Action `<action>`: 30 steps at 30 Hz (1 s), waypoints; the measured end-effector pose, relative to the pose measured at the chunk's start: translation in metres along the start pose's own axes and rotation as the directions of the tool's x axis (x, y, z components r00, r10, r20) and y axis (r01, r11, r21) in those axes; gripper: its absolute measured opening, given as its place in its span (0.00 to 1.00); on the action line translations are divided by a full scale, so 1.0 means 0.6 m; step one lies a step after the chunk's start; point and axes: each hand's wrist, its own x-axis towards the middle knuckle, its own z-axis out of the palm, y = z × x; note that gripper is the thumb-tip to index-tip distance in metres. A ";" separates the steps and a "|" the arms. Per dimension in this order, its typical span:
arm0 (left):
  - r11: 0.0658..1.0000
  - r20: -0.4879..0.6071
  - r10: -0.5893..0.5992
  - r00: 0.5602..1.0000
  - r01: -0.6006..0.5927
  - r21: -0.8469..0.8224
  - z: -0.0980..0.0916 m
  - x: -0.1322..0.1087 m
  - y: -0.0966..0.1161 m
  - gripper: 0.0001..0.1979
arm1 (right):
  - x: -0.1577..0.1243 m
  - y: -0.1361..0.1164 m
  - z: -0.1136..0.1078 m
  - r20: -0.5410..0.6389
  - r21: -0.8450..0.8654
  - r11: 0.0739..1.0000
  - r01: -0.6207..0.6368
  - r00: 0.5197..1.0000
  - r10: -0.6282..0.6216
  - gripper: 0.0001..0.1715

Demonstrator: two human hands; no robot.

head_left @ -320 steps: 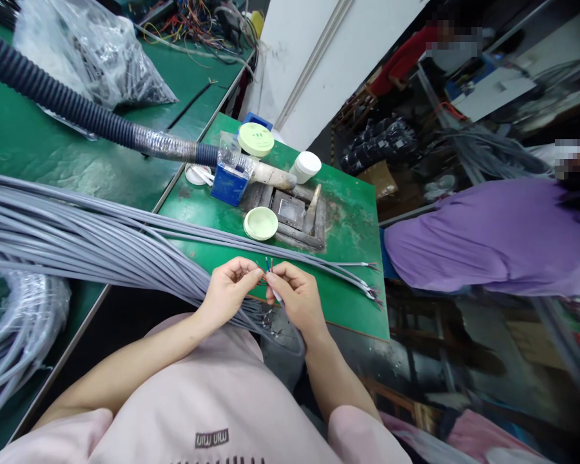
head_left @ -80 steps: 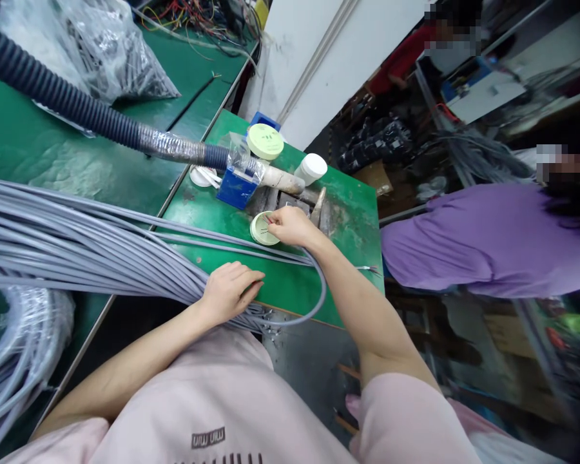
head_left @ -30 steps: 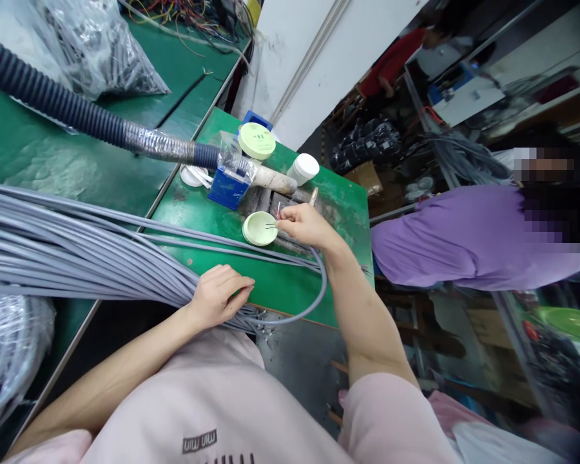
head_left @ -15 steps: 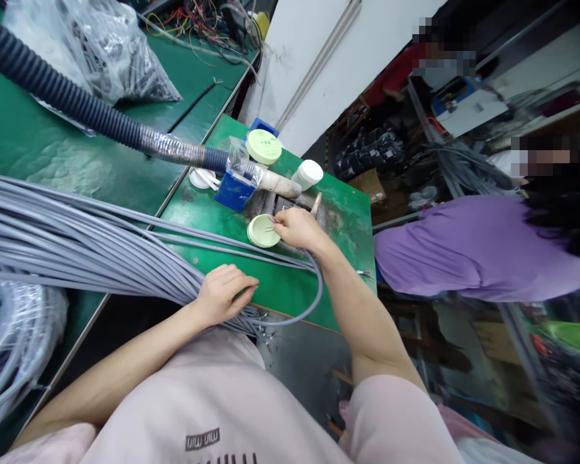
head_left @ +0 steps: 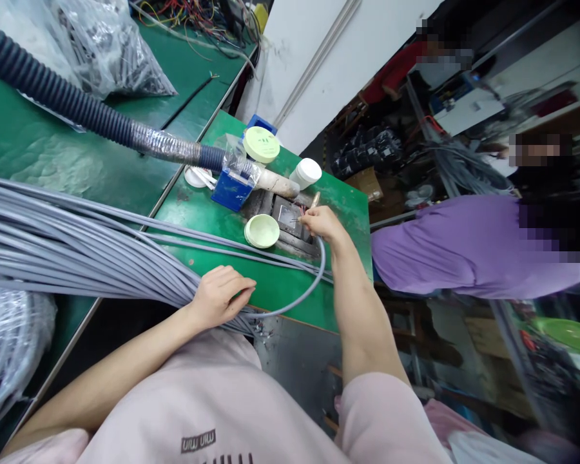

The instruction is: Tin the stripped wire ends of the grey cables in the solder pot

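Observation:
My right hand pinches the end of a grey cable, and thin stripped wires stick out leftward past the fingertips. Those wires are over the shiny square top of a solder pot. From the hand the cable loops down and back to the left. My left hand is curled over a thick bundle of grey cables at the table's near edge; its fingertips are partly hidden. Just left of the pot sits a pale green round tub, tilted with its open side showing.
A ribbed black hose crosses above the green table, its pale nozzle by the pot. Nearby stand a blue box, a yellow-green lid and a white jar. A person in purple is at the right.
My right hand has moved right, carrying the wire ends from the pale green tub to over the solder pot. The left hand stays on the bundle.

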 end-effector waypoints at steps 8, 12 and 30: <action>1.000 0.006 -0.004 1.000 0.004 -0.010 0.001 -0.002 -0.002 0.05 | 0.020 0.010 0.010 -0.001 -0.043 0.998 -0.047 0.999 0.047 0.12; 1.000 0.003 -0.004 1.000 0.004 -0.012 0.001 -0.001 -0.003 0.05 | 0.023 0.011 0.010 0.006 -0.011 0.999 -0.034 0.999 0.034 0.14; 0.343 0.168 -0.683 0.711 0.516 -0.785 0.041 0.029 0.037 0.15 | -0.279 -0.075 0.069 0.147 0.683 0.716 0.144 0.934 -0.327 0.15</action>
